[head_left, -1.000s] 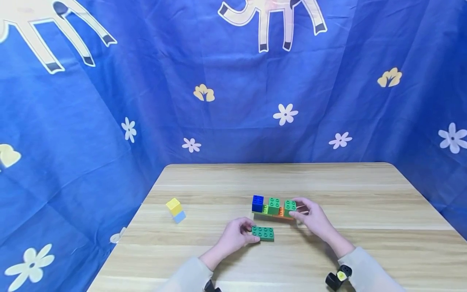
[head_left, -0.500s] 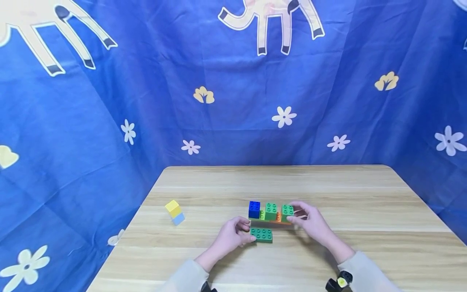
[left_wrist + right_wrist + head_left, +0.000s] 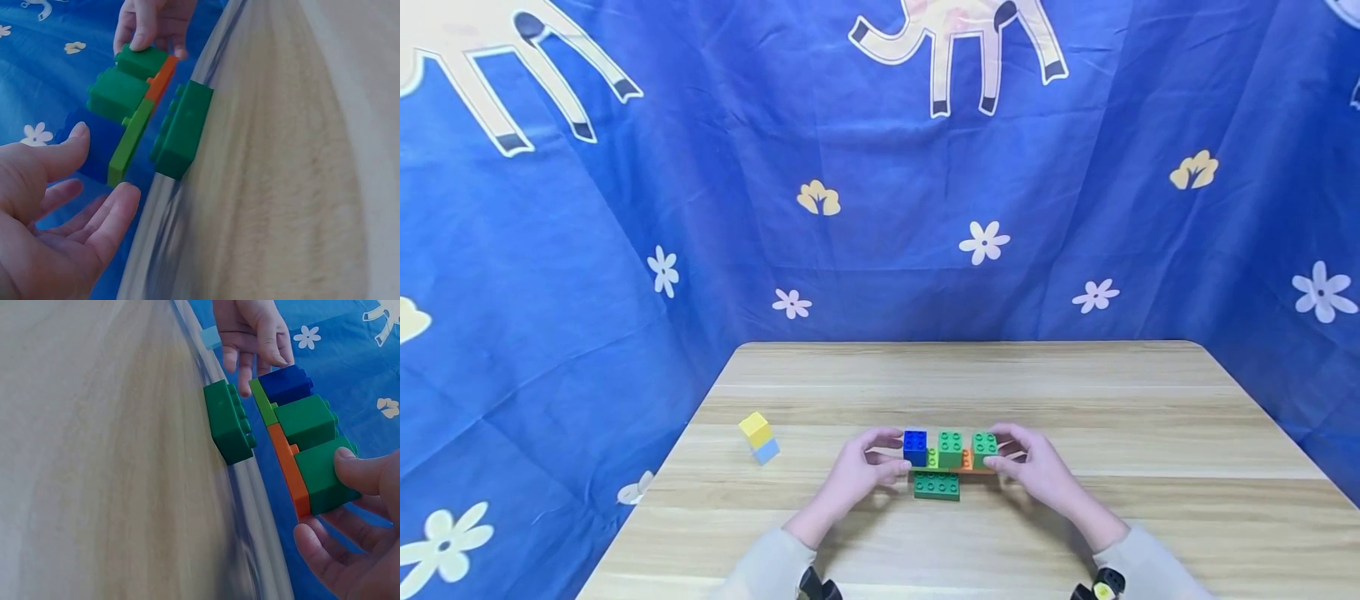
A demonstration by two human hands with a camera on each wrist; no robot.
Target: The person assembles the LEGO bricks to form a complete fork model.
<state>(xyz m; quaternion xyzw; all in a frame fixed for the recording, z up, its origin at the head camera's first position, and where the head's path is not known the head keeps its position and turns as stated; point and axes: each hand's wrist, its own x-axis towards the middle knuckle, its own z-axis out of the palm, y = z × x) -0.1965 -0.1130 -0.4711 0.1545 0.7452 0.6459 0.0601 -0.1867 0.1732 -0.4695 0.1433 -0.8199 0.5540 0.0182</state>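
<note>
A joined row of toy building bricks spans between the two hands: a blue brick [image 3: 915, 451], then two green bricks, on a flat lime piece [image 3: 132, 144] and a flat orange piece [image 3: 289, 470]. My right hand [image 3: 1032, 468] grips the green brick [image 3: 328, 475] at the right end, thumb on its side. My left hand [image 3: 859, 468] holds the blue end, thumb on the blue brick and fingertips at the lime piece's end. Below the row, a longer dark green brick [image 3: 937, 490] lies studs up on the table; a gap shows between them in both wrist views.
A yellow block [image 3: 756, 429] and a light blue block [image 3: 767, 451] are together toward the table's left side. The wooden table [image 3: 1150, 417] is backed by a blue patterned cloth [image 3: 880, 192].
The right hand has brought the brick row left and nearer, over the dark green brick. My left hand has left the dark green brick and moved up to the row's blue end.
</note>
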